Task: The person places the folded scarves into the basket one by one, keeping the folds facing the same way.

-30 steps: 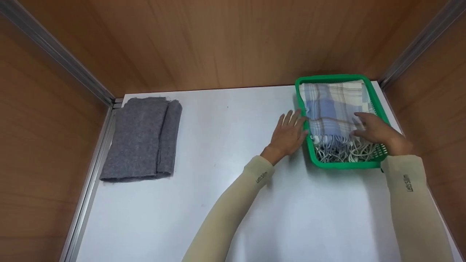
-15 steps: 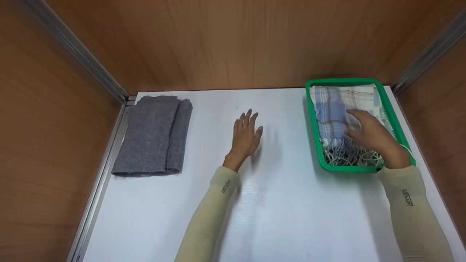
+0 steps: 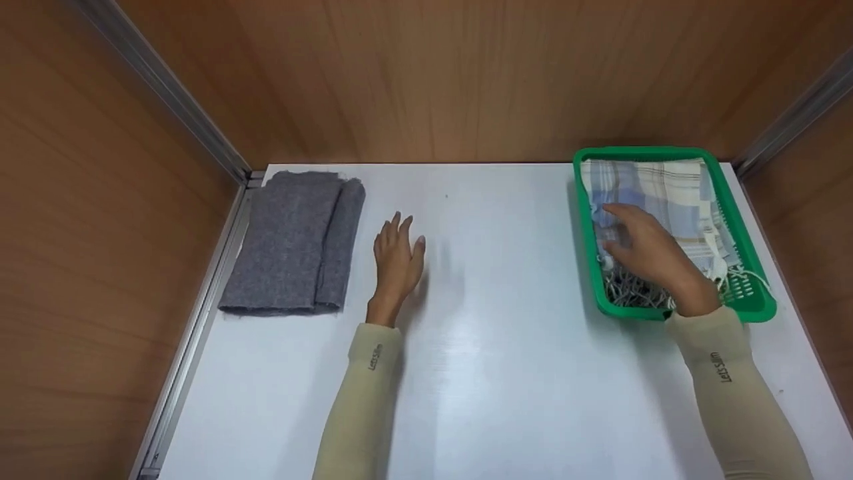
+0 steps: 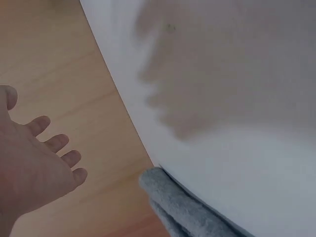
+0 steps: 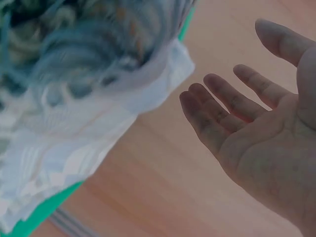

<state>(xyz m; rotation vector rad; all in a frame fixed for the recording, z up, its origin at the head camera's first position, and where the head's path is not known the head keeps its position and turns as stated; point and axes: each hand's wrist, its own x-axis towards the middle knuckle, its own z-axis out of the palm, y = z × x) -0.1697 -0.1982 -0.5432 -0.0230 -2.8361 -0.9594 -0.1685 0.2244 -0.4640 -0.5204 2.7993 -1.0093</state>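
A folded grey cloth (image 3: 286, 247) lies at the back left of the white table. My left hand (image 3: 396, 260) hovers just right of it, fingers extended and holding nothing; the left wrist view shows its bare palm (image 4: 34, 163) and the cloth's rolled edge (image 4: 192, 207). At the right, a green plastic basket (image 3: 586, 247) contains a folded plaid scarf (image 3: 666, 183) in blue, white and brown, its fringe toward the front. Over the scarf is my right hand (image 3: 650, 250), thumb and fingers apart. In the right wrist view its palm (image 5: 276, 143) is bare, beside the scarf.
A wood-grain panel (image 3: 466, 80) rises behind the white table (image 3: 493, 373), with similar panels at both sides. A metal rail (image 3: 193, 347) runs along the left edge. Some fringe strands hang over the basket's front right corner.
My left hand has left the basket's left rim and moved left toward the grey cloth. My right hand has shifted slightly left over the scarf. The view has turned a little left.
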